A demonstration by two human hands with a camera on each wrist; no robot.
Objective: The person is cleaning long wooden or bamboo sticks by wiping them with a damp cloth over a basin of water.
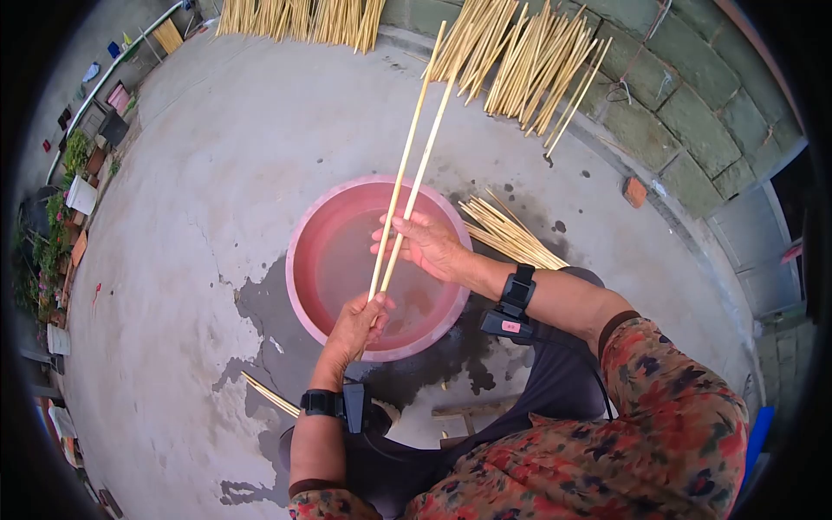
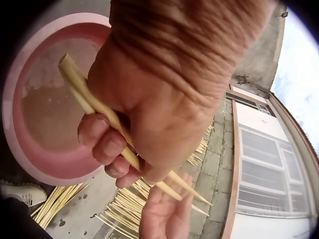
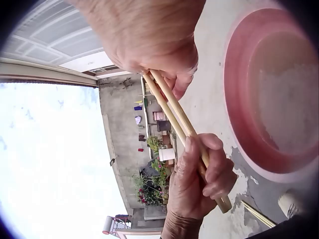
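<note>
Two long pale sticks rise side by side above a pink basin that holds cloudy water. My left hand grips both near their lower ends, its fingers curled round them in the left wrist view. Higher up, my right hand holds the same sticks between thumb and fingers, the other fingers partly spread. In the right wrist view the sticks run from my right hand down into my left hand, with their thick ends sticking out below it.
A bundle of sticks lies right of the basin, against a knee. More sticks lean on the block wall at the back. Two or so thin sticks lie at lower left. A brick piece and potted plants stand farther off.
</note>
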